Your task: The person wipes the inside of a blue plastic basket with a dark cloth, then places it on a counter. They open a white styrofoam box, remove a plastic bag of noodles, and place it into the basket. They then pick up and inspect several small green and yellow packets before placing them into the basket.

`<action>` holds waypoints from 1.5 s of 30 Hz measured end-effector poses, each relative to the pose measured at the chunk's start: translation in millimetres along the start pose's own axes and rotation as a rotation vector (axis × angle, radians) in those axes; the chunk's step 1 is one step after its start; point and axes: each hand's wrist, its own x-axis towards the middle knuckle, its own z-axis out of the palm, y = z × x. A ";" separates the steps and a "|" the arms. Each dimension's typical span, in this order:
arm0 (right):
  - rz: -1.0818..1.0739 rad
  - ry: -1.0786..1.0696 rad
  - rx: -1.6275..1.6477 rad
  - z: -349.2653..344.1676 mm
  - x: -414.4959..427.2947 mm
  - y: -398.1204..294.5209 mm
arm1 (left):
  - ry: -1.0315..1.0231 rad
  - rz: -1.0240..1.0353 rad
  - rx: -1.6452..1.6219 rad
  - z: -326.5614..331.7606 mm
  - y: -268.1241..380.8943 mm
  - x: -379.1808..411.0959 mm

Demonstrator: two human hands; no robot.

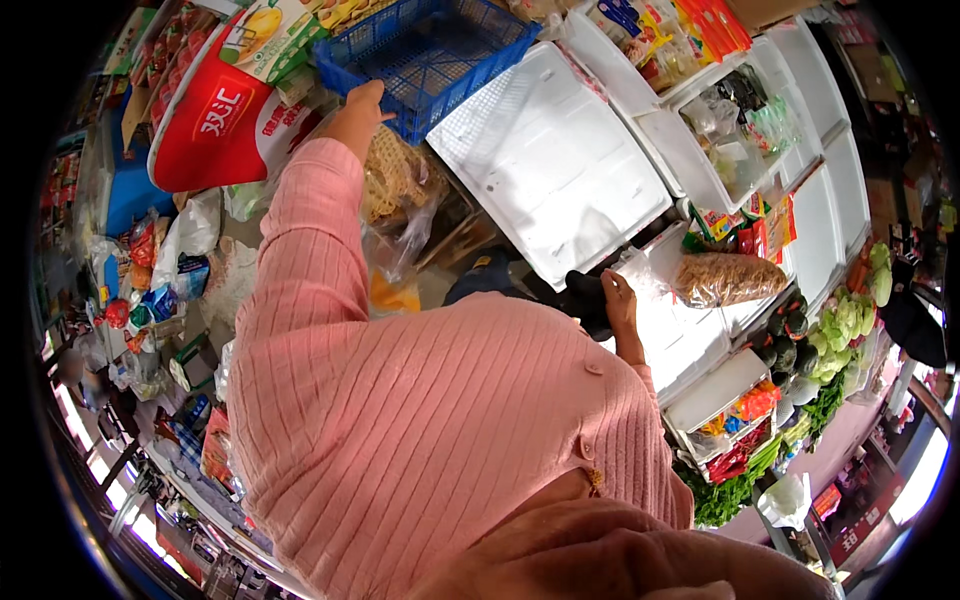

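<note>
My left hand (363, 109) is at the near left corner of a blue plastic crate (469, 90), its fingers curled on the rim and the thumb sticking out. The crate is tilted and looks empty; it overlaps a white foam box lid (555, 157). Below the crate, clear plastic bags hold tan netted food (397, 176). On the right, my right hand (621, 304) is beside a dark, soft-looking object (587, 300), at the lid's near edge. Its fingertips touch or lie close to that object; whether they grip it is not clear.
Right of the lid are an open white foam box (697, 172) with bagged goods, a bag of brown dry food (727, 280) and green vegetables (840, 330). A red printed carton panel (217, 120) stands at the left. Bagged goods (154, 300) crowd the far left.
</note>
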 end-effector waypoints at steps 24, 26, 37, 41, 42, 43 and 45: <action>0.092 -0.561 -0.947 93.2 102.5 10.3 | 0.072 0.427 -0.035 0.6 -92.6 41.6; 0.128 -0.546 -0.938 88.4 98.8 17.7 | 0.092 0.514 -0.071 7.4 -108.2 74.6; 0.210 -0.468 -0.868 76.3 88.0 56.3 | 0.167 0.477 0.270 1.0 -101.7 108.9; 0.207 -0.467 -0.887 70.9 87.2 63.4 | 0.102 0.554 0.314 -21.1 -106.4 137.8; 0.216 -0.526 -0.869 66.1 89.3 59.5 | 0.145 0.564 0.321 -17.4 -108.8 134.5; 0.224 -0.521 -0.871 67.6 89.5 58.9 | 0.167 0.554 0.326 -9.7 -108.2 122.1; 0.225 -0.515 -0.872 71.9 88.0 58.8 | 0.191 0.513 0.339 10.8 -98.9 75.5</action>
